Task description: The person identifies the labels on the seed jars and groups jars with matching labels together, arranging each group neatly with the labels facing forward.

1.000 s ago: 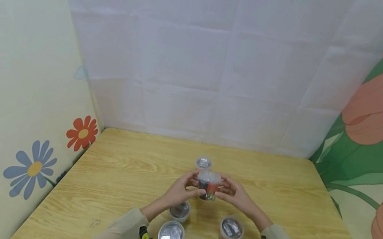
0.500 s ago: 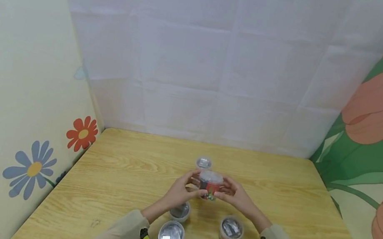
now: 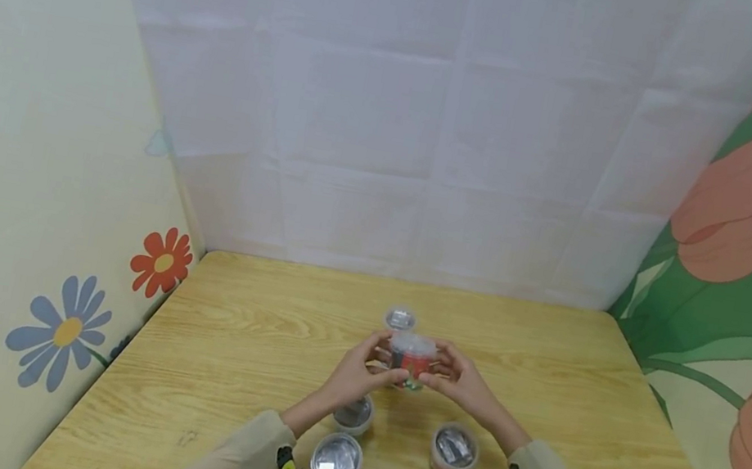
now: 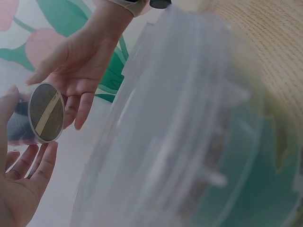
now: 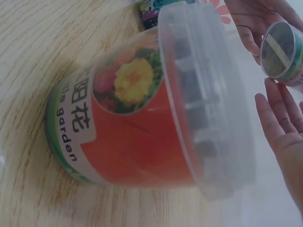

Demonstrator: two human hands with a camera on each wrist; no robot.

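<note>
A clear plastic tub [image 3: 411, 363] with a red and dark label and a translucent lid is held upright above the table. My left hand [image 3: 356, 369] grips it from the left, thumb in front and fingers around behind. From the right, my right hand [image 3: 465, 386] holds it the same way. The underside of this tub [image 4: 47, 113] shows dark contents and a pale strip in the left wrist view. A similar tub [image 5: 137, 113], its red label bearing flowers and the words "little garden", stands large before the right wrist camera.
On the wooden table [image 3: 255, 330] stand several more lidded tubs: one at the back [image 3: 400, 319], one at the right [image 3: 455, 451], and two at the left, a nearer tub [image 3: 336, 463] and a farther tub [image 3: 354, 415]. White cloth [image 3: 383, 103] hangs behind.
The held tub has turned slightly between my hands; more of the red label now faces me and less of the dark part. The tubs on the table have not moved.
</note>
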